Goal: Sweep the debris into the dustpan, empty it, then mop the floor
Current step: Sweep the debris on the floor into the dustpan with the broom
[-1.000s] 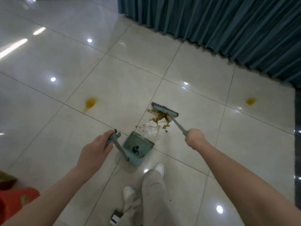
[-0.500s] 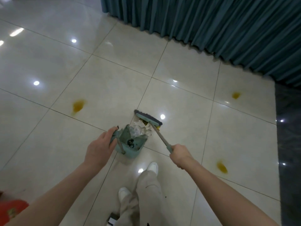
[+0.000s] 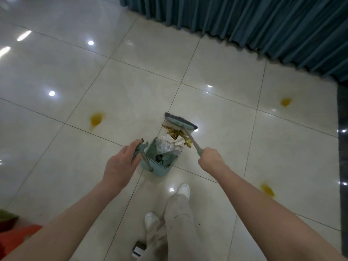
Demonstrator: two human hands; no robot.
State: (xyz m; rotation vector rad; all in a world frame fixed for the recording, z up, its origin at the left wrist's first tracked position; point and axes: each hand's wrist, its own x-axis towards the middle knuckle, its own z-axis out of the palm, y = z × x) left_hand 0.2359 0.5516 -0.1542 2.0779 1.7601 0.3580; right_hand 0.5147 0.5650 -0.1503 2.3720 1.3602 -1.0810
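A teal dustpan [image 3: 164, 165] stands on the tiled floor in front of my feet. My left hand [image 3: 120, 166] grips the top of its upright handle [image 3: 140, 148]. Inside the pan lie crumpled clear plastic and white paper [image 3: 169, 145] and a dark clump. My right hand [image 3: 210, 157] grips the handle of a teal broom; the broom head [image 3: 179, 123] sits just beyond the pan's mouth. Yellow-brown crumbs [image 3: 176, 132] lie between the broom head and the pan, some against the paper.
Three yellow stains mark the floor: one to the left [image 3: 96, 119], one far right [image 3: 285, 101], one near right [image 3: 267, 189]. A teal curtain [image 3: 263, 25] hangs along the back. A red object [image 3: 13, 236] lies at the bottom left. My white shoes [image 3: 183, 190] stand behind the pan.
The broom head has pulled back from the pan's mouth, so crumbs show again between it and the pan. The view has shifted; both hands keep their grips.
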